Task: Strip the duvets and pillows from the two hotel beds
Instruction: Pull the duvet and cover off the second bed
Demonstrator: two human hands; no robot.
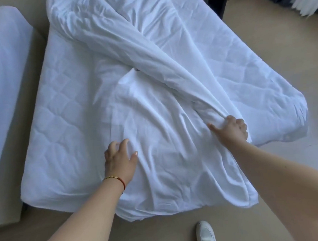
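Duvet-stripping step: right hand [231, 129] clamps a bunched fold of the duvet [153, 102] at 3 o'clock; left hand [119, 158], fingers spread, reaches at 9. Next, likely: left grip closes, both haul it off the bed [56, 100].

Near bed w/ crumpled duvet; 2nd bed at left, both on beige floor.

Near bed [60, 111]: white quilted mattress top, bare along left side. White duvet [153, 94] lies twisted diagonally across it, top left to btm right, bunched at foot end and hanging over the edge toward floor [281, 60]. 2nd bed [2, 74] just beside, narrow gap between, white cover. White shoes [206, 234] on floor by foot end.
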